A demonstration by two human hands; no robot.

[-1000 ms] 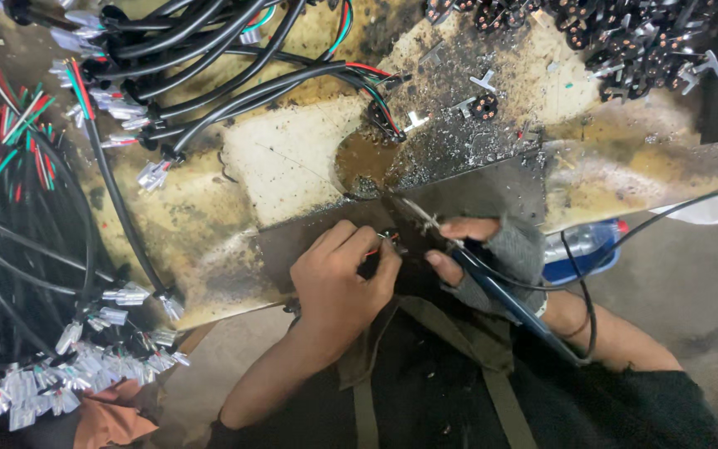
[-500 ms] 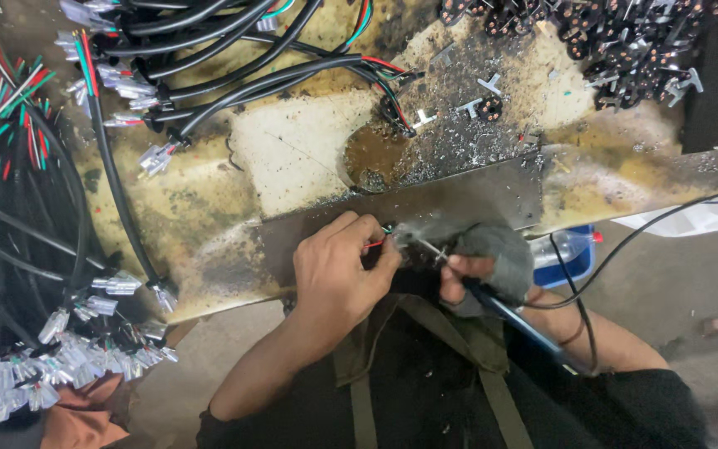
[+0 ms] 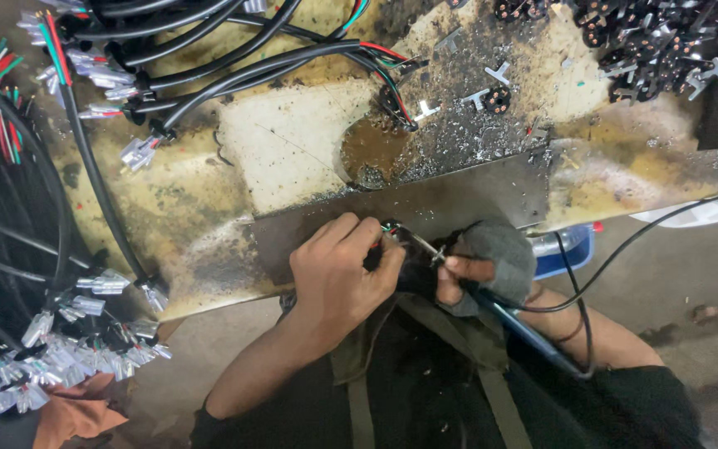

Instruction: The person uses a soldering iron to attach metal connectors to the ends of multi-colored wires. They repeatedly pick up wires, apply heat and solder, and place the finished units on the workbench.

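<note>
Hands had drawn in tight at the near edge of the bench by this moment. A second earlier the soldering iron (image 3: 515,320) lay with its tip out over the grey metal plate (image 3: 459,199), near the round brown stain (image 3: 371,150); half a second later it had pulled back toward the body, and in the current view its thin tip sat right at the bundle of coloured wire ends (image 3: 392,229) pinched at the plate's front edge.

The left hand (image 3: 338,274) was curled over, thumb and forefinger closed together on those wire ends and on a small dark part beneath them; what that part was, I could not tell. The right hand (image 3: 488,266), in a grey fingerless glove, was clamped round the iron's handle like a pen, the blue barrel running back along the forearm with its black cord looping off to the right.

So the tip had come off the plate and onto the joint, and to my eye the work stood at the point of contact between tip and wire, with both hands almost touching.

Around them: black cables (image 3: 209,75) with white connectors (image 3: 101,283) fanned across the scorched yellow board (image 3: 276,141), and a heap of round plugs (image 3: 641,33) lay at the far right corner.
</note>
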